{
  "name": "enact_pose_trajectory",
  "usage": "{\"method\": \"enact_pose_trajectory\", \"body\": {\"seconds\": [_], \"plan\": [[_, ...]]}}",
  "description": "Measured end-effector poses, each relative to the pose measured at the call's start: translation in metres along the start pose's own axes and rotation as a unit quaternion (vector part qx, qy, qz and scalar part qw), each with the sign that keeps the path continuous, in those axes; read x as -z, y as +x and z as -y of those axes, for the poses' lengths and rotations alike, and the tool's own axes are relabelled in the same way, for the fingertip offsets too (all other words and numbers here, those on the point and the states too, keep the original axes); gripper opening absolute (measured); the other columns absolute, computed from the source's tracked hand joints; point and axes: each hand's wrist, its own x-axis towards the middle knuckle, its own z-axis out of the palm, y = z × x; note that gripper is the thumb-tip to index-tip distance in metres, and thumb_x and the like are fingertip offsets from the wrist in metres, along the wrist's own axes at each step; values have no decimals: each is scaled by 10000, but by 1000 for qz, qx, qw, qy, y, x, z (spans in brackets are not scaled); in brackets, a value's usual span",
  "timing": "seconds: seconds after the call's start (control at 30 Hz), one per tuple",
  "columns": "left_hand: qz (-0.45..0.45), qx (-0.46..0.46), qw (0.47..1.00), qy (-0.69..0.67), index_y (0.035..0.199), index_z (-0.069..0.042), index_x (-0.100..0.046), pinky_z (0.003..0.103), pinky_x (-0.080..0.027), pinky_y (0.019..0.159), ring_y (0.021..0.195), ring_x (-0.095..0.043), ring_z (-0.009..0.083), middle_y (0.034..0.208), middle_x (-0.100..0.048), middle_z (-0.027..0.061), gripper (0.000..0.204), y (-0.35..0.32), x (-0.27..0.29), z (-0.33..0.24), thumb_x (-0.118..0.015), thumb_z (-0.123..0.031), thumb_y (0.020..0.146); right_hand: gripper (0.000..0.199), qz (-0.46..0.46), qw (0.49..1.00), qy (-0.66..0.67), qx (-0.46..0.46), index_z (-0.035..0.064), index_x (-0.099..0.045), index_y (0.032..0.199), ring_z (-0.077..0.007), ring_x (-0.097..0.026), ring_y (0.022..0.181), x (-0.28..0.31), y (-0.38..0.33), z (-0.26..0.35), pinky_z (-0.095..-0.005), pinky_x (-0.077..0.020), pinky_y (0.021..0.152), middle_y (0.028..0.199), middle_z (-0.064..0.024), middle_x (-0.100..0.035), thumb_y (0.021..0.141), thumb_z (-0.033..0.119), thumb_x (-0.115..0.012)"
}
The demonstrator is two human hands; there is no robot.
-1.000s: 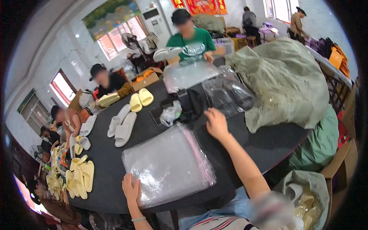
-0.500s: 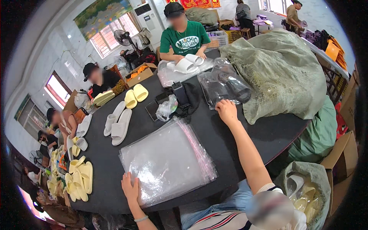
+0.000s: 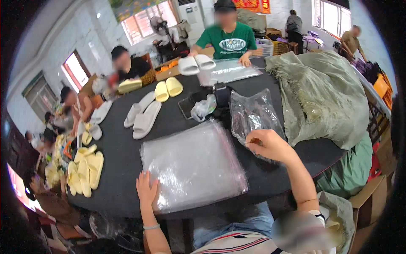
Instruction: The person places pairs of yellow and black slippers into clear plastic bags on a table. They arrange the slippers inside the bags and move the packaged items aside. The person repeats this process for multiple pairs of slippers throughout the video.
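Lower left: cluster of yellow slippers (image 3: 85, 171). Lower centre-left: left hand (image 3: 146, 189), palm down, fingers extended and slightly apart, at the left edge of the bag stack (image 3: 192, 167). Stack lies flat, lower centre: clear, glossy, roughly rectangular, pinkish along its right edge. Right of centre: separate clear bag (image 3: 253, 111), wrinkled, shiny; right hand (image 3: 269, 145) pinches its near edge, fingers curled.

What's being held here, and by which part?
The right grip pinches the clear plastic bag, apparently by its near end. The left grip lies open at the left edge of the plastic stack, grasping nothing.
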Motion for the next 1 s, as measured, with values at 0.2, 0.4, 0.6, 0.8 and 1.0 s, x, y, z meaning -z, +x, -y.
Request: {"method": "enact_pose_trajectory", "body": {"seconds": [0.2,0.4,0.6,0.8,1.0], "plan": [[-4,-20,1000,9,1345,-38,-504,490,-255,1120,1335,-386,364,1391,-454,246,714,3,4,-15,-660,-484,810,82,102,984,144,-30,6,-586,859,-84,-603,599,3,28,68,-241,-485,506,703,-22,-587,875,65,-640],[-15,-25,1000,12,1352,-36,-490,503,-247,1119,1337,-383,378,1403,-444,247,752,1,9,-15,-676,-503,794,127,175,934,307,52,-9,-568,963,-126,-660,673,-66,133,106,-245,-530,555,848,-59,-617,883,76,-619],[-5,-9,1000,29,1364,-51,-481,491,-251,1118,1337,-387,364,1406,-442,239,755,-1,9,-1,-658,-523,802,254,98,951,239,167,12,-562,1159,-189,-624,1030,-138,160,101,-330,-512,890,1098,-101,-625,912,56,-596],[32,25,999,15,1416,-88,-431,457,-194,1154,1387,-322,330,1456,-394,211,750,3,6,-12,-665,-472,816,133,-6,984,-97,151,18,-635,960,-241,-640,849,-91,109,7,-339,-499,744,942,-94,-652,837,65,-654],[13,22,999,19,1390,-88,-466,459,-217,1144,1377,-339,317,1454,-402,195,732,1,2,-2,-665,-493,813,155,147,989,-15,-9,18,-641,893,-249,-632,695,-62,57,-73,-351,-485,642,797,-122,-659,848,167,-645]]}}
